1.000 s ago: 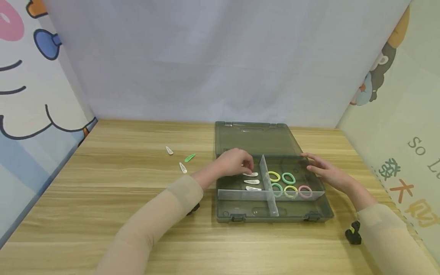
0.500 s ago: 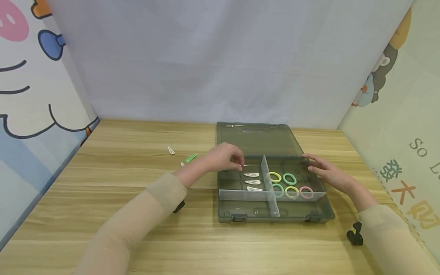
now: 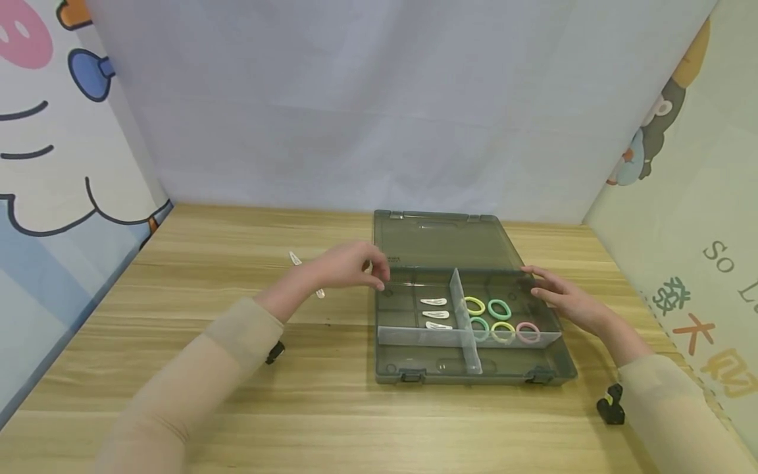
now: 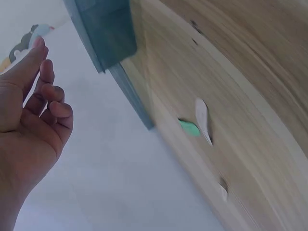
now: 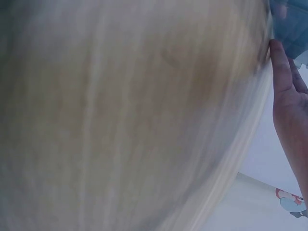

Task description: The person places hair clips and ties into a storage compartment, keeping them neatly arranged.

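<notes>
A translucent grey box [image 3: 414, 375] stands on the wooden table with its lid [image 3: 441, 240] laid back. In its left compartment lie white snap hair clips [image 3: 436, 315], three in a column. My left hand [image 3: 354, 264], fingers loosely bent and holding nothing, hovers just left of the box. Past it on the table lie a white hair clip [image 4: 202, 118], a green hair clip [image 4: 189, 127] and a farther white clip [image 4: 224, 192]; in the head view the hand covers the green one. My right hand [image 3: 562, 299] rests at the box's right rim with fingers extended.
Several hair ties [image 3: 499, 309] in yellow, green and pink lie in the box's right compartment. Clear dividers [image 3: 456, 289] split the box, with a front strip before them. A white cloth [image 3: 355, 118] hangs behind the table, and printed panels flank it.
My left hand has risen from the row of white clips and moved left, out of the box. My right hand has stayed at the right rim.
</notes>
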`<state>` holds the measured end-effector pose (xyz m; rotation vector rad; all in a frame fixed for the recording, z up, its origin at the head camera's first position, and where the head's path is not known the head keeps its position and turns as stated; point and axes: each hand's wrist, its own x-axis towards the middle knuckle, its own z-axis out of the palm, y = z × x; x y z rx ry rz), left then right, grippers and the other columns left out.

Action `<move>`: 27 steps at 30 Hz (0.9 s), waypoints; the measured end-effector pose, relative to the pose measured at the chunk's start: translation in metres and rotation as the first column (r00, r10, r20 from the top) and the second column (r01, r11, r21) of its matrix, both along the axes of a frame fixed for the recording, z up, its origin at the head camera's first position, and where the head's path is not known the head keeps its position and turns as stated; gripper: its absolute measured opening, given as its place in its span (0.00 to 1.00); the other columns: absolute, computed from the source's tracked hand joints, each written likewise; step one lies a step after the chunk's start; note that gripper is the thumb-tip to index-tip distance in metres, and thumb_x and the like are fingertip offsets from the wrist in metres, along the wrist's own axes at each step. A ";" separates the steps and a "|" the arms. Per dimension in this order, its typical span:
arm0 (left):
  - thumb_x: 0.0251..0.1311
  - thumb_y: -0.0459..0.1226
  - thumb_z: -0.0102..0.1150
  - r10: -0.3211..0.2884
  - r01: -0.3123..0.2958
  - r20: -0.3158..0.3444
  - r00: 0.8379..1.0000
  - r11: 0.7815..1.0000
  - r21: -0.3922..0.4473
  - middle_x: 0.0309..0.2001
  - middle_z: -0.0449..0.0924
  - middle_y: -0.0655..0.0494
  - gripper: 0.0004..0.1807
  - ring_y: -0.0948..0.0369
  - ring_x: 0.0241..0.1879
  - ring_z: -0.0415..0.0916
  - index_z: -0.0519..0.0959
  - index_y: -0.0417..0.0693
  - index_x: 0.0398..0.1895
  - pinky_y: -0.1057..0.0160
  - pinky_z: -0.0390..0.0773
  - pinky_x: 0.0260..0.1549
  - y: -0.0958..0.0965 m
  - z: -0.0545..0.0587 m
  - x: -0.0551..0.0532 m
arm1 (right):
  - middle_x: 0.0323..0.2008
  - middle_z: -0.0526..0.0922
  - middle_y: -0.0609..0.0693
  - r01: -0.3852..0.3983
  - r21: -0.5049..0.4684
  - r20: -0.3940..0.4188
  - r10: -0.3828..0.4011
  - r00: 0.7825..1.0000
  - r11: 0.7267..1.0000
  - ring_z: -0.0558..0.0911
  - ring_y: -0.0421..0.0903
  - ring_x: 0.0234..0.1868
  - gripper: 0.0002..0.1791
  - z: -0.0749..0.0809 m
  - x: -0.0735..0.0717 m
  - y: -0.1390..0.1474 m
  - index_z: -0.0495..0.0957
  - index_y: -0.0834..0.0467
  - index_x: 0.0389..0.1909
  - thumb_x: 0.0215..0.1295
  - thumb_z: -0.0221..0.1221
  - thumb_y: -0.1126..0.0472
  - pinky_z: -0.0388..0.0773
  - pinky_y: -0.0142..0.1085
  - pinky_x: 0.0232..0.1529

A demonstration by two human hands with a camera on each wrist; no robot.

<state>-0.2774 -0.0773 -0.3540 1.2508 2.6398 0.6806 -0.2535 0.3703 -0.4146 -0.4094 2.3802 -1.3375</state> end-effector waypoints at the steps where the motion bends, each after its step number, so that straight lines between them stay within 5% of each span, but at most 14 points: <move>1: 0.56 0.40 0.65 -0.005 0.005 0.001 1.000 1.000 0.000 0.27 0.76 0.63 0.04 0.64 0.27 0.67 0.82 0.51 0.33 0.66 0.69 0.29 -0.005 -0.001 -0.001 | 0.73 0.39 0.64 -0.001 -0.003 0.000 0.001 1.000 1.000 0.42 0.72 0.70 0.32 0.000 0.000 0.000 0.46 0.52 0.73 0.74 0.44 0.51 0.43 0.74 0.55; 14: 0.53 0.35 0.68 0.001 -0.001 0.022 1.000 1.000 -0.013 0.29 0.76 0.60 0.09 0.63 0.25 0.65 0.84 0.44 0.37 0.65 0.69 0.28 -0.063 -0.012 -0.010 | 0.73 0.37 0.66 -0.008 0.022 -0.008 0.008 1.000 1.000 0.42 0.72 0.69 0.32 0.003 0.002 0.000 0.45 0.53 0.73 0.74 0.44 0.51 0.45 0.73 0.56; 27: 0.49 0.31 0.69 0.061 -0.061 -0.004 0.998 0.998 -0.021 0.36 0.82 0.54 0.08 0.53 0.41 0.75 0.84 0.42 0.34 0.53 0.74 0.46 -0.097 -0.029 -0.016 | 0.73 0.38 0.65 -0.011 0.030 -0.014 0.012 1.000 0.999 0.43 0.72 0.69 0.32 0.004 0.002 0.000 0.45 0.52 0.74 0.74 0.44 0.50 0.45 0.74 0.55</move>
